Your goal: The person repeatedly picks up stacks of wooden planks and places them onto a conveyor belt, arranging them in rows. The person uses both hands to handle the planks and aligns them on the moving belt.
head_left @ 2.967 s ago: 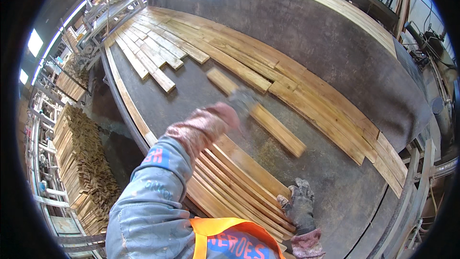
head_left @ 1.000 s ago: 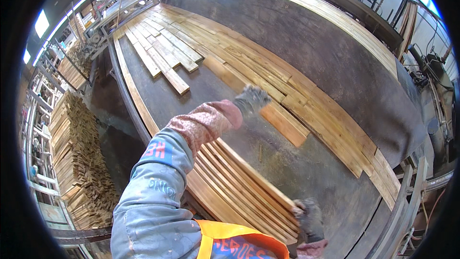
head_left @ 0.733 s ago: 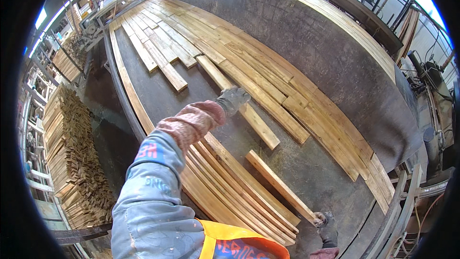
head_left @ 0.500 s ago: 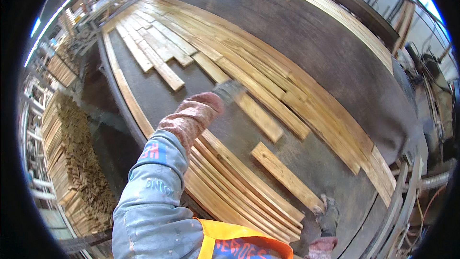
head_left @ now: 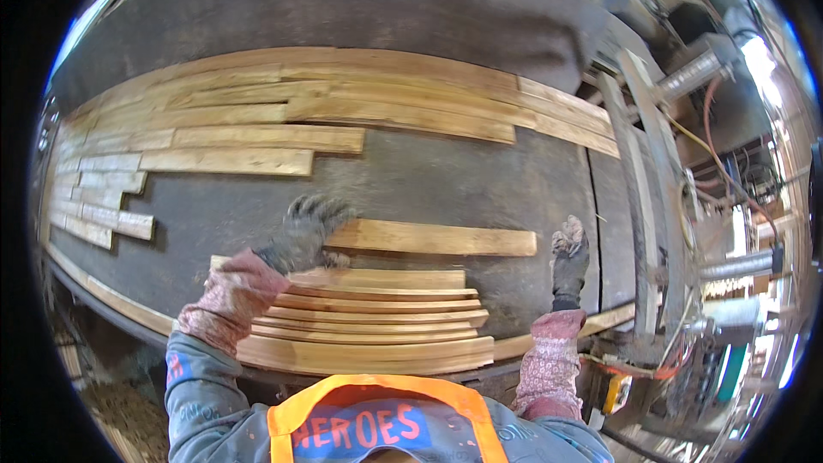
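Head view | apparently handling lone board [head_left: 446,238] | left hand [head_left: 319,219]: grip unclear | right hand [head_left: 570,255]: loosely spread | next likely needs firm hold

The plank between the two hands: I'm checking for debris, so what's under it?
Dark tabletop shows beyond the far edge and right end of the plank. What lies directly beneath is covered: any debris there would be hidden. The left hand partly hides the plank's left end.
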`<move>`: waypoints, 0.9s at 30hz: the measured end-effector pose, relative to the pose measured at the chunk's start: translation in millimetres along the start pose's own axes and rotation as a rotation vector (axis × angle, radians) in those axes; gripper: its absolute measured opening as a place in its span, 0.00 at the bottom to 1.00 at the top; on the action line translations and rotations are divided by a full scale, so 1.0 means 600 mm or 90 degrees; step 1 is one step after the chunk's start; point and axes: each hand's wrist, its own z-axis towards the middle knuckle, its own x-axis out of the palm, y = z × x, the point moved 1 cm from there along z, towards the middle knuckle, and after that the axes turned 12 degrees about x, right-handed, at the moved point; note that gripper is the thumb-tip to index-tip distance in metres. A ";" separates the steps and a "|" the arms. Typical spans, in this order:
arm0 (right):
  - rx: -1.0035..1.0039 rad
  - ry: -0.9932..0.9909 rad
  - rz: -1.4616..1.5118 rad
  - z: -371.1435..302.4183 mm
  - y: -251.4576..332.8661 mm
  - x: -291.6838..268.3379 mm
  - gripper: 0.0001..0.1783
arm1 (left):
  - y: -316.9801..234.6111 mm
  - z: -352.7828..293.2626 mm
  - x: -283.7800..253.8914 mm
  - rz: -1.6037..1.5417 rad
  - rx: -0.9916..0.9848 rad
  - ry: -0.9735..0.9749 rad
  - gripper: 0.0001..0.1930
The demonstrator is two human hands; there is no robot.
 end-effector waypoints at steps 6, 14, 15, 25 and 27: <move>0.358 0.217 0.312 -0.057 0.017 -0.075 0.18 | -0.004 0.051 -0.029 -0.085 -0.108 0.127 0.41; -0.022 0.658 -0.311 -0.022 0.116 0.113 0.19 | -0.047 0.137 -0.182 0.167 0.130 -0.058 0.34; -0.060 0.691 -0.290 0.003 0.106 0.135 0.19 | -0.039 0.142 -0.190 0.225 0.117 -0.123 0.37; 0.259 0.412 0.302 0.225 -0.136 0.032 0.20 | -0.145 -0.011 -0.048 -0.153 -0.197 0.272 0.37; 0.224 0.226 0.298 0.288 -0.159 0.016 0.15 | -0.150 -0.018 -0.045 -0.240 -0.223 0.234 0.33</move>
